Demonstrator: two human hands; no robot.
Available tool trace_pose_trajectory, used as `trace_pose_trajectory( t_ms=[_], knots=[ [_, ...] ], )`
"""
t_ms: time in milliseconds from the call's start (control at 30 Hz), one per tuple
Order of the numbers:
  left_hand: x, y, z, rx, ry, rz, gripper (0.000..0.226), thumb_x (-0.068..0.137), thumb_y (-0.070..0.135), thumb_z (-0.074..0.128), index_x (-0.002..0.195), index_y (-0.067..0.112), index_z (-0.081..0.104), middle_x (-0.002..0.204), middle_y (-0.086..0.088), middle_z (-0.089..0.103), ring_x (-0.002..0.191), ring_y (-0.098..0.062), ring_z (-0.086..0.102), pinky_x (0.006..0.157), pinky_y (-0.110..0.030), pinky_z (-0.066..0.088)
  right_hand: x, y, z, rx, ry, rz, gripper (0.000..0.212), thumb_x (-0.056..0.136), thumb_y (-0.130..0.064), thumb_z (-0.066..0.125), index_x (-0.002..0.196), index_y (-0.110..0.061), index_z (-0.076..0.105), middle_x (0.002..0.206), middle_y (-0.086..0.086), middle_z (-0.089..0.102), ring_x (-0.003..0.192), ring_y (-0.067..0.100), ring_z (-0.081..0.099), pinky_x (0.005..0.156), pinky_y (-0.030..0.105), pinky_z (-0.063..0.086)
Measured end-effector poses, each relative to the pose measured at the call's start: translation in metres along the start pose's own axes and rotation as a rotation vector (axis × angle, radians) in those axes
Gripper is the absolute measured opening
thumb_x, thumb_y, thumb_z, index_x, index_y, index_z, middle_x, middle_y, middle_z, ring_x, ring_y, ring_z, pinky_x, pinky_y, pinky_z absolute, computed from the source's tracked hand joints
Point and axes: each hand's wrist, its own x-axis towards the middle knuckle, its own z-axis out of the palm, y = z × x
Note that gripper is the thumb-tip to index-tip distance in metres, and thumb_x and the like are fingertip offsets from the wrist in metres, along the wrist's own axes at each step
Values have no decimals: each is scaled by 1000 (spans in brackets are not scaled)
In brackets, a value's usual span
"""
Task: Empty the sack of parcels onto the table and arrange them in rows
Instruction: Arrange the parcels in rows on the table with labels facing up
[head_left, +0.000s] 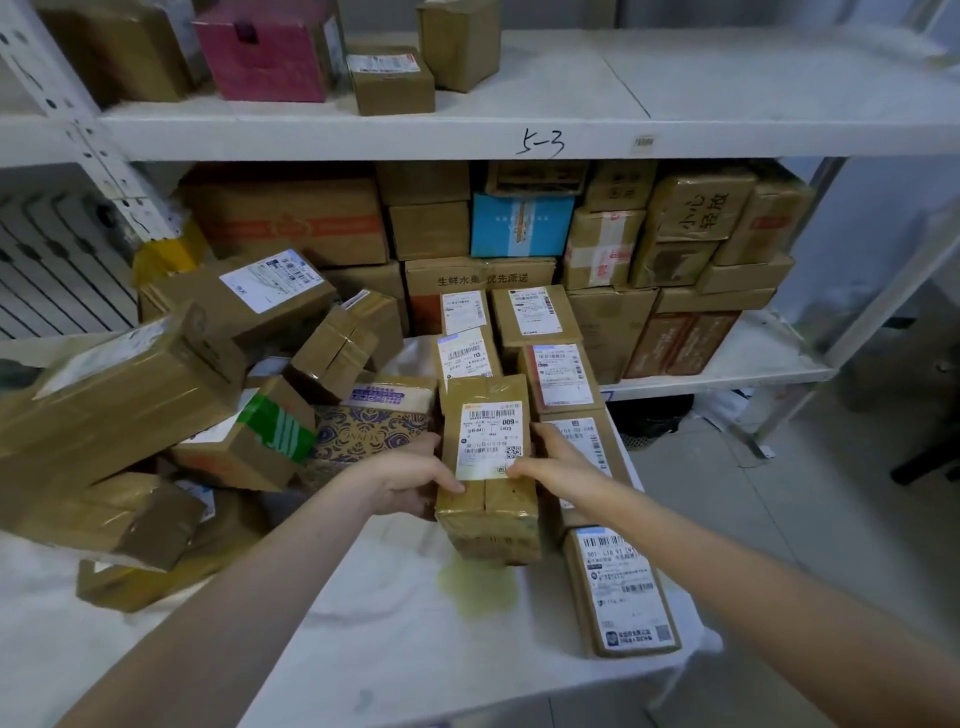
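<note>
Leftward, jumbled boxes (130, 395) crowd parcel (491, 514).

Bare table (395, 613) near edge; parcel heap (156, 415) blocks left.

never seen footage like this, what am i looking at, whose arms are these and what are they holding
No machine here: one camera worn on a person's head looks down at their own bare arms. The left hand and right hand grip a brown taped parcel with a white barcode label, one on each side. Beside it, on the white table, labelled parcels lie in neat rows; a jumbled pile of parcels lies to the left. Shelves behind hold more boxes.
</note>
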Motion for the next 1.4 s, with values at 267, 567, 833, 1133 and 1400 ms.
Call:
trace_pose_trajectory(
  t_ms=[267,567,833,1133,1400],
  knots=[
    [34,7,-8,56,-4,-153,41,88,-1,61,127,9,50,125,-15,63,117,-34,58,103,-55,42,27,7,-7,-336,42,4,76,74,-23,76,137,-11,34,132,7,47,112,18,52,87,29,48],
    [58,62,-20,460,232,-81,26,95,24,55,117,9,57,103,-15,68,100,-26,69,61,-25,53,67,-25,-33,-615,-27,-20,57,83,-25,65,135,-13,43,119,6,56,99,17,57,81,31,52],
    [129,110,-45,519,592,223,44,89,11,56,132,17,49,112,-1,59,104,-23,59,76,-35,51,127,-49,-41,-548,167,-79,48,86,-19,62,132,-10,52,130,9,56,118,26,54,95,35,47],
    [185,101,-69,663,464,187,54,93,29,56,141,29,34,125,-3,59,94,-20,61,71,-33,51,190,-37,-12,-488,155,102,41,93,-35,56,125,-11,49,117,9,62,106,24,60,82,33,48],
    [189,96,-60,569,389,217,63,84,13,69,138,20,38,123,-5,61,111,-24,60,88,-39,53,200,-29,-20,-587,288,53,17,88,-12,63,104,-7,62,100,10,67,96,26,65,71,31,51]
  ],
)
